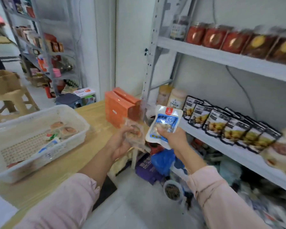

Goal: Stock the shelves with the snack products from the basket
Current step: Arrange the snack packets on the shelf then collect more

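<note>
Currently blue snack pouch pinched in my right hand, mid-air just in front of the middle shelf, near the black pouches. My left hand grips a clear-wrapped pastry by the table edge. Basket on table, more snacks inside. Step: shelving, mid-task I'd say. Next probably needs the pouch stood upright at the shelf's free end.

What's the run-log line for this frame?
phase: stocking, both hands loaded | left hand: holds clear snack pack | right hand: holds blue-white pouch | basket: snacks left inside
</note>
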